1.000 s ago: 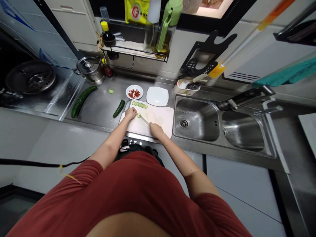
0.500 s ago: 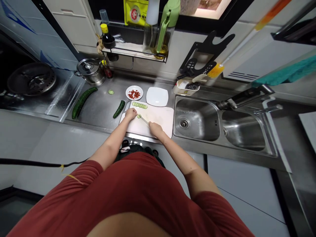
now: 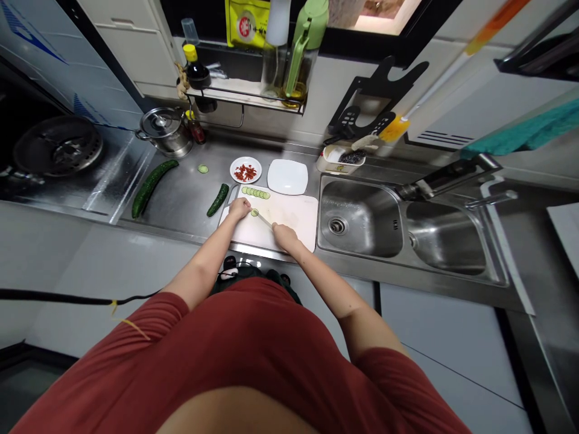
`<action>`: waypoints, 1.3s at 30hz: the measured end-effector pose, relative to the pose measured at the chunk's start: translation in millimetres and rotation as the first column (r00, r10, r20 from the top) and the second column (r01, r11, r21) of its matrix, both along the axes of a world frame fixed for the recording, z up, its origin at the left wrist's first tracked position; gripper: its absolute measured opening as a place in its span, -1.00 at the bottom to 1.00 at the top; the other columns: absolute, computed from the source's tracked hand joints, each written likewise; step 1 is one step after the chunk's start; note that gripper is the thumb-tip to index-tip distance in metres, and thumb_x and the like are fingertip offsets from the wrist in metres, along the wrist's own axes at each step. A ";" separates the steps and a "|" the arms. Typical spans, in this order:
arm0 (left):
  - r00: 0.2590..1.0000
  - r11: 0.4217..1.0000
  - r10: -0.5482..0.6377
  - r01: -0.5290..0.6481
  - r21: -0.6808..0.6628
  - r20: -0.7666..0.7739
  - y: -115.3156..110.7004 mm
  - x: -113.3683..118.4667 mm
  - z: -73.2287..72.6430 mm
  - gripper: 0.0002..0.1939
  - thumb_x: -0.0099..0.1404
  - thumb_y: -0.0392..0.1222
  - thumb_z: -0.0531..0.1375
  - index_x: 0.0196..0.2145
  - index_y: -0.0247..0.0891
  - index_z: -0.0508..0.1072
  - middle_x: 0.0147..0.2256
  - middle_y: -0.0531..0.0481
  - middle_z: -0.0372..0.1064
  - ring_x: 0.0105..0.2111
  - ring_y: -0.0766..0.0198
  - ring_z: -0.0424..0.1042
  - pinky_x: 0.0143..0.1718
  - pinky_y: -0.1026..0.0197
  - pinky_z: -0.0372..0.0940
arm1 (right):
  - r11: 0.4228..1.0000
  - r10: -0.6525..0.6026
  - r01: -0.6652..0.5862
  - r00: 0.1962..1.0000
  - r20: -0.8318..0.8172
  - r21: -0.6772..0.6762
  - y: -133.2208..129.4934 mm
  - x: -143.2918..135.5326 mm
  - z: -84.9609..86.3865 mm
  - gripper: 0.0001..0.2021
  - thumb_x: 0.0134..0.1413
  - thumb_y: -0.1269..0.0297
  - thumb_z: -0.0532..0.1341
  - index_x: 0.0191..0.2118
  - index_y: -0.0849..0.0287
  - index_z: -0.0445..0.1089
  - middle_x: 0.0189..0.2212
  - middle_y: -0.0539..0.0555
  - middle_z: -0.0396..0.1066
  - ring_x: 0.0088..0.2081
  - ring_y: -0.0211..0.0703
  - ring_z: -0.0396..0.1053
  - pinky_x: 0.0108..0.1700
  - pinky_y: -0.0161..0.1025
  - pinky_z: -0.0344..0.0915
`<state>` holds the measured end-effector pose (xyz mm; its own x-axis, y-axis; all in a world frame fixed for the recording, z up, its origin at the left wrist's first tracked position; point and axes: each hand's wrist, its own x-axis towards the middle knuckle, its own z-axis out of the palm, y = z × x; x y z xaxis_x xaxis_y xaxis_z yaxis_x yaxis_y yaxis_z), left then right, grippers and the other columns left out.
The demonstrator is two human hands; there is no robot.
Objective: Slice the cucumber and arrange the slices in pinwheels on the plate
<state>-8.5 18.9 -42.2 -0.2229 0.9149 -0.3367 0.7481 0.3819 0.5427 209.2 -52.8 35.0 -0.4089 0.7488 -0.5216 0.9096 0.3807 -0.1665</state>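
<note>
My right hand [image 3: 284, 236] is wrapped round the handle of a knife [image 3: 264, 220], whose blade reaches to a cucumber slice [image 3: 254, 213] on the white cutting board [image 3: 296, 217]. Just left of that slice is my left hand [image 3: 239, 208], its fingers pressed together; whatever they hold is too small to make out. A row of cucumber slices [image 3: 256, 193] lies along the board's back edge. Beside the board on the left rests a cut cucumber piece [image 3: 218, 200]. Behind it stand a plate with red pieces [image 3: 245, 170] and a white square plate [image 3: 287, 177].
A long cucumber [image 3: 151, 185] and a cucumber end piece [image 3: 203, 169] lie on the counter at left. Behind them is a lidded pot [image 3: 166, 131]. The double sink [image 3: 362, 217] adjoins the board's right side. A bottle shelf [image 3: 246, 95] overhangs the back.
</note>
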 end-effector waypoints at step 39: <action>1.000 0.999 0.000 0.000 0.036 0.016 -2.3 0.1 1.4 -0.87 0.03 -0.24 0.34 -0.40 -0.21 0.51 -0.40 0.04 0.46 -0.35 0.29 0.40 -0.25 0.27 0.26 | 1.000 -0.009 0.009 1.000 -0.006 0.022 -7.2 9.8 -8.3 -0.72 0.27 0.51 -0.06 0.01 0.26 0.28 -0.13 0.29 0.46 -0.08 -0.02 0.45 -0.15 -0.22 0.33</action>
